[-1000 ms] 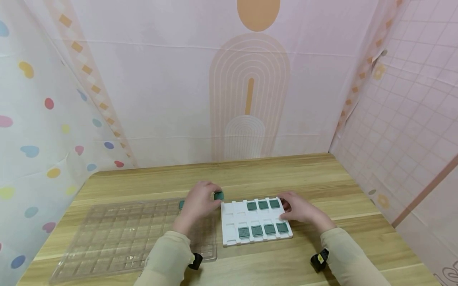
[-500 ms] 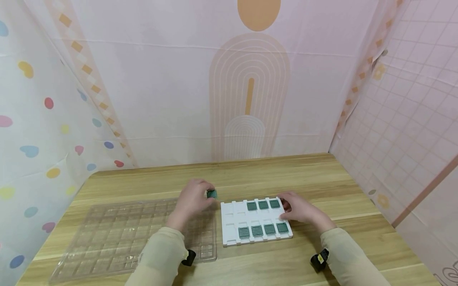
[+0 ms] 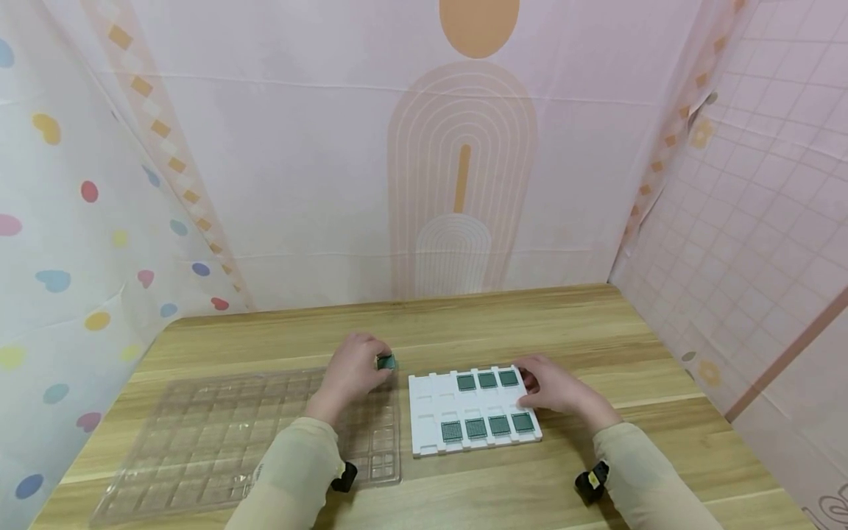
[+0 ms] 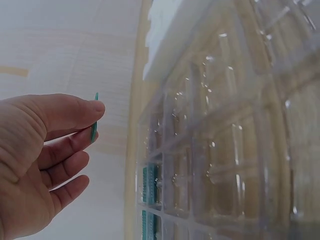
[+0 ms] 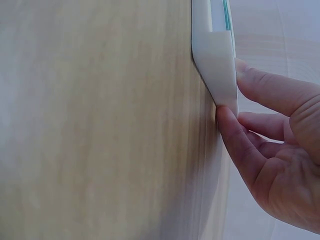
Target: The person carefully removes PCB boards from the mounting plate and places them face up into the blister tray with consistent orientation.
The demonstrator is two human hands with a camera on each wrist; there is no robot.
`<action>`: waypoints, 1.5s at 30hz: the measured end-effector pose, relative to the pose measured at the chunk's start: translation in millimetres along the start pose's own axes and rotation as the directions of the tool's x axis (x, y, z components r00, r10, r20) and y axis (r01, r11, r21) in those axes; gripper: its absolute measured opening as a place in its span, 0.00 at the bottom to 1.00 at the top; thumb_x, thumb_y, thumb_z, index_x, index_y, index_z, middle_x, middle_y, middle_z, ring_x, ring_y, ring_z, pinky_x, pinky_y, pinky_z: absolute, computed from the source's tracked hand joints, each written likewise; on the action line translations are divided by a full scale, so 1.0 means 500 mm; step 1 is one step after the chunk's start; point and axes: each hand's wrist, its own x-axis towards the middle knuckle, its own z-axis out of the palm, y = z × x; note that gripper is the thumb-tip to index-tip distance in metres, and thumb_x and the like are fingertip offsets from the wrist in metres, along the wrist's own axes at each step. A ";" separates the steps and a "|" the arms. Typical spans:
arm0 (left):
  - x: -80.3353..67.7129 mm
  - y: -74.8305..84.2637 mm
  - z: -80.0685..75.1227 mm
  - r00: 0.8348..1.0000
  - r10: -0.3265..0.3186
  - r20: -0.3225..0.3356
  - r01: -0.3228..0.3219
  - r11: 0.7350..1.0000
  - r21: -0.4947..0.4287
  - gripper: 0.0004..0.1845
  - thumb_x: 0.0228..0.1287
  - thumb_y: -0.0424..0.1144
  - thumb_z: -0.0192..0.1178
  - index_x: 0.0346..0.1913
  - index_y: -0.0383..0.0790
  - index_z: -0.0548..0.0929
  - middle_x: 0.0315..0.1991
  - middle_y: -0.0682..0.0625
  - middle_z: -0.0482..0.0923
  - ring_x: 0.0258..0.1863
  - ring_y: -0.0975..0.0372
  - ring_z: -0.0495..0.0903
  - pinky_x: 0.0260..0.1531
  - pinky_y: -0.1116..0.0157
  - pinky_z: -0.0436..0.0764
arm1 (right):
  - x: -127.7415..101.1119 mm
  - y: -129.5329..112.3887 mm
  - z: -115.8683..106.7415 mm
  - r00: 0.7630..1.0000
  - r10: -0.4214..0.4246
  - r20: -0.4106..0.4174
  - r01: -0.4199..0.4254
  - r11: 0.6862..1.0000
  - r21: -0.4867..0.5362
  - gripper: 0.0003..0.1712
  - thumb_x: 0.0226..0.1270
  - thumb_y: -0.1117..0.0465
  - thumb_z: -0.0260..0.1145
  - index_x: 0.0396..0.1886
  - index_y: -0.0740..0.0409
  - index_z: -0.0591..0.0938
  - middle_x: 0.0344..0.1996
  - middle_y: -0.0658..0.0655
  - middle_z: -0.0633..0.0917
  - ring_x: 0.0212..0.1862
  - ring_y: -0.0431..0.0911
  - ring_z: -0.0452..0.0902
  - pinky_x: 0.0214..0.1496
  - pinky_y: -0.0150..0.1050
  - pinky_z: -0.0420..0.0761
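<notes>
Between the thumb and fingertips of my left hand (image 3: 354,370) is a small green circuit board (image 3: 386,362), pinched by its edges. In the left wrist view the board (image 4: 94,122) shows edge-on, apart from the clear plastic tray (image 4: 255,125), where green boards (image 4: 150,185) sit in cells at one side. My right hand (image 3: 555,384) grips the right end of a white tray (image 3: 427,423), thumb on top and a finger beneath in the right wrist view. Several green boards lie in the white tray's recesses, three along the far row and more along the near row.
The clear compartment tray (image 3: 199,442) covers much of the left side of the wooden table (image 3: 490,489), close beside the white tray. Patterned cloth (image 3: 318,184) hangs behind the table and on both sides.
My left hand has moved left, away from the white tray's far left corner toward the clear tray, still pinching the board. The right hand and white tray stay where they were.
</notes>
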 end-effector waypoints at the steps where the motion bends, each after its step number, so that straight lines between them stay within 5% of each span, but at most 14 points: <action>1: 0.000 -0.001 0.001 1.000 0.002 0.002 -0.002 1.000 0.006 0.10 0.52 0.33 0.74 0.38 0.36 0.88 0.41 0.44 0.83 0.46 0.49 0.77 0.51 0.52 0.76 | 0.000 0.000 0.000 1.000 0.000 -0.001 0.000 1.000 0.002 0.40 0.55 0.67 0.76 0.64 0.77 0.69 0.51 0.65 0.75 0.46 0.50 0.76 0.48 0.43 0.80; 45: 0.013 -0.038 0.032 0.994 -0.034 0.103 0.027 0.997 0.070 0.07 0.54 0.32 0.71 0.37 0.37 0.88 0.40 0.44 0.82 0.44 0.50 0.75 0.47 0.51 0.77 | 0.002 0.001 0.001 1.000 -0.006 -0.001 0.006 1.000 -0.016 0.39 0.56 0.66 0.76 0.65 0.75 0.69 0.50 0.64 0.75 0.46 0.49 0.75 0.47 0.43 0.80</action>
